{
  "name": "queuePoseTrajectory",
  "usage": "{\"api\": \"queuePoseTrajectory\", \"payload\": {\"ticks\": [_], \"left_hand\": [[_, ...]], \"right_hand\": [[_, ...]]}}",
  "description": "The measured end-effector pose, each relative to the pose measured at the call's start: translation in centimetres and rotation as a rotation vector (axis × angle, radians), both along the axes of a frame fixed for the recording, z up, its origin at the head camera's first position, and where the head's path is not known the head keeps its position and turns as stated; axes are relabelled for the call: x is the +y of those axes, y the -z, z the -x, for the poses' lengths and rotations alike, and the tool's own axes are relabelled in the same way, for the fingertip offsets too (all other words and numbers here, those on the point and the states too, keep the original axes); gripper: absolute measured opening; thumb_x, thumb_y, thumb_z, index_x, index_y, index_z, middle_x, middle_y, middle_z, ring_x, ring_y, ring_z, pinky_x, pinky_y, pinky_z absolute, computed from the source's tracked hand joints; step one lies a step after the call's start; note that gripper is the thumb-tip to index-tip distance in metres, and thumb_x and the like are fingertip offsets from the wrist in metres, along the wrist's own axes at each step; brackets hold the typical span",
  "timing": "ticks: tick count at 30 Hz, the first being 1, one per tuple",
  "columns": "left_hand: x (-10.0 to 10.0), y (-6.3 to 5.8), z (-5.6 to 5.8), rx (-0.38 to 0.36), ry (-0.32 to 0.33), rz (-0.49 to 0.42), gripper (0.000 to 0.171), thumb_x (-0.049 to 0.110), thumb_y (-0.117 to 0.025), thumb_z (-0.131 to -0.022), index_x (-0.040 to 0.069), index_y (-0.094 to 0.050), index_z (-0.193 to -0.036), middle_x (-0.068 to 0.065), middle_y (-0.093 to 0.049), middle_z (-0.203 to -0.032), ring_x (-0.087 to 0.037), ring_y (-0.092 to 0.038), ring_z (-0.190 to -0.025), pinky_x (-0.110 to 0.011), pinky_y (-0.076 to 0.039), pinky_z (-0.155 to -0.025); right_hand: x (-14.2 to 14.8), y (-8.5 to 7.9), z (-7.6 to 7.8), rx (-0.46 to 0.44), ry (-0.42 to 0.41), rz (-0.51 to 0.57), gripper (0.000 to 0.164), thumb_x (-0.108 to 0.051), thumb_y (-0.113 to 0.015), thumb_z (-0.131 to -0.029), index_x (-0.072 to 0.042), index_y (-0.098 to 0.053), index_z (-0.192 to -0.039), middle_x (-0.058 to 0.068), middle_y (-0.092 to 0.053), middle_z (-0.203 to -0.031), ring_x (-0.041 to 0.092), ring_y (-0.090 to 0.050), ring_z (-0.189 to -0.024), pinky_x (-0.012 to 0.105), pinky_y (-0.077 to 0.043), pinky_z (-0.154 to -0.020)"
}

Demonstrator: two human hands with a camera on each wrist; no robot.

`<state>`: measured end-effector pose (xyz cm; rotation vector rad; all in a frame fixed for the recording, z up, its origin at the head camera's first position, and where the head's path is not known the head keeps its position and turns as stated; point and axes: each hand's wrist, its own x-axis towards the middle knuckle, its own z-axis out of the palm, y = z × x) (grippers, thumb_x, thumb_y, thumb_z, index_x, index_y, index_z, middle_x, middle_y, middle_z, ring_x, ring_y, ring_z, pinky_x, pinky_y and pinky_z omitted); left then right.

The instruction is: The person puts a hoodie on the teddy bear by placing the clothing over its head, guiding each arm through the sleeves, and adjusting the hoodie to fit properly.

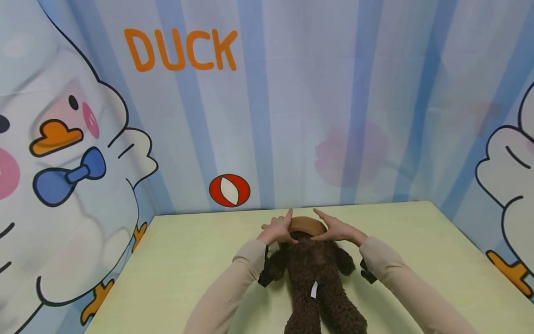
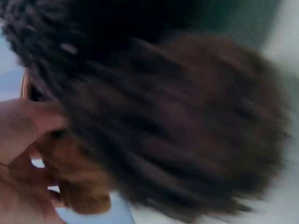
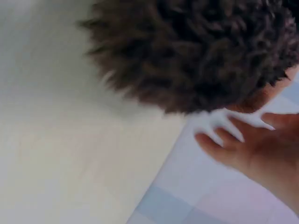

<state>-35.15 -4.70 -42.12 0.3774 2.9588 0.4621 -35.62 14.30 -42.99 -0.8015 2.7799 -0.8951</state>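
Observation:
A dark brown plush toy (image 1: 313, 264) lies on the table, legs towards me, with a white tag (image 1: 314, 289) between them. At its head end is a tan-brown curved piece (image 1: 308, 225), like a hat brim. My left hand (image 1: 277, 230) is on its left side, thumb and forefinger spread around the piece's edge. In the left wrist view that thumb touches dark fur, and the fingers lie along the fuzzy tan piece (image 2: 86, 186). Opposite, my right hand (image 1: 339, 229) spreads its thumb and forefinger at the right edge. Its fingers look loose and apart in the right wrist view.
The pale yellow table (image 1: 200, 260) ends at a curtain (image 1: 292, 116) with blue stripes and printed ducks, which also hangs along both sides. Dark wrist straps (image 1: 265, 266) sit beside the toy's arms.

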Motion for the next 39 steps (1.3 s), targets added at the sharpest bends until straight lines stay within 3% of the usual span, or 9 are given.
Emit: {"api": "queuePoseTrajectory", "payload": {"ticks": [3,8,11,15,20,23,26,32,39], "left_hand": [[0.4,0.6,0.1,0.075,0.006,0.060,0.065,0.020,-0.074,-0.071,0.011,-0.042,-0.126,-0.016,-0.051,-0.116,-0.038,-0.042,-0.114,-0.068,-0.023,-0.091],[0.5,2.0,-0.3,0.420,0.079,0.139,0.042,0.013,-0.069,-0.073,0.007,-0.049,-0.110,-0.013,-0.051,-0.103,-0.031,-0.048,-0.100,-0.060,-0.034,-0.087],[0.4,2.1,-0.4,0.527,0.127,0.139,0.043,0.012,-0.070,-0.073,0.006,-0.047,-0.108,-0.012,-0.049,-0.100,-0.026,-0.049,-0.093,-0.045,-0.043,-0.079],[0.3,2.0,-0.3,0.496,0.167,-0.014,0.042,0.011,-0.068,-0.072,0.004,-0.047,-0.108,-0.012,-0.051,-0.098,-0.025,-0.049,-0.087,-0.037,-0.043,-0.073],[0.6,2.4,0.0,0.404,0.164,-0.207,0.038,0.020,-0.068,-0.074,0.007,-0.048,-0.104,-0.012,-0.053,-0.102,-0.027,-0.049,-0.090,-0.038,-0.040,-0.076],[1.0,2.7,0.0,0.390,0.140,-0.173,0.045,0.022,-0.070,-0.073,0.010,-0.044,-0.108,-0.012,-0.053,-0.104,-0.028,-0.049,-0.092,-0.041,-0.037,-0.074],[1.4,3.0,-0.1,0.422,0.117,-0.090,0.052,0.021,-0.071,-0.071,0.009,-0.043,-0.113,-0.011,-0.053,-0.103,-0.027,-0.048,-0.092,-0.044,-0.034,-0.072],[2.0,3.3,-0.3,0.580,0.134,0.107,0.039,0.019,-0.071,-0.070,0.012,-0.053,-0.105,-0.005,-0.056,-0.103,-0.021,-0.045,-0.093,-0.041,-0.025,-0.072],[2.4,4.3,-1.4,0.785,0.211,0.095,0.018,0.008,-0.067,-0.073,0.018,-0.060,-0.086,0.003,-0.061,-0.085,-0.017,-0.052,-0.083,-0.041,-0.035,-0.076]], "right_hand": [[-0.8,0.7,0.4,-0.030,-0.030,0.006,0.082,-0.028,-0.071,-0.074,0.003,-0.027,-0.136,0.026,-0.044,-0.123,0.034,-0.050,-0.103,0.043,-0.043,-0.081],[-2.3,1.5,0.1,0.224,0.092,0.029,0.066,-0.026,-0.077,-0.067,-0.003,-0.046,-0.121,0.020,-0.044,-0.109,0.028,-0.050,-0.090,0.040,-0.046,-0.073],[-2.6,1.3,-0.3,0.351,0.140,0.013,0.058,-0.023,-0.076,-0.069,-0.004,-0.050,-0.117,0.020,-0.045,-0.107,0.030,-0.050,-0.090,0.042,-0.047,-0.072],[-2.3,0.7,-0.6,0.433,0.143,-0.066,0.054,-0.020,-0.075,-0.070,0.000,-0.051,-0.114,0.019,-0.052,-0.102,0.031,-0.051,-0.087,0.042,-0.046,-0.071],[-1.5,0.4,-0.3,0.327,0.151,-0.094,0.056,-0.015,-0.074,-0.070,0.006,-0.046,-0.115,0.022,-0.053,-0.102,0.032,-0.050,-0.089,0.043,-0.043,-0.075],[-1.4,0.8,-0.2,0.283,0.150,-0.118,0.055,-0.015,-0.073,-0.070,0.008,-0.046,-0.112,0.022,-0.052,-0.100,0.031,-0.045,-0.087,0.043,-0.042,-0.073],[-1.6,1.7,-0.4,0.332,0.160,-0.145,0.055,-0.018,-0.075,-0.069,0.007,-0.048,-0.110,0.019,-0.053,-0.097,0.029,-0.042,-0.086,0.041,-0.043,-0.069],[-1.9,2.4,-1.2,0.602,0.199,-0.229,0.051,-0.020,-0.079,-0.062,0.000,-0.054,-0.102,0.014,-0.048,-0.095,0.028,-0.039,-0.090,0.037,-0.046,-0.061],[-2.0,3.6,-1.9,0.845,0.124,-0.172,0.023,-0.010,-0.077,-0.063,-0.008,-0.059,-0.077,0.005,-0.056,-0.077,0.020,-0.047,-0.071,0.035,-0.045,-0.068]]}}
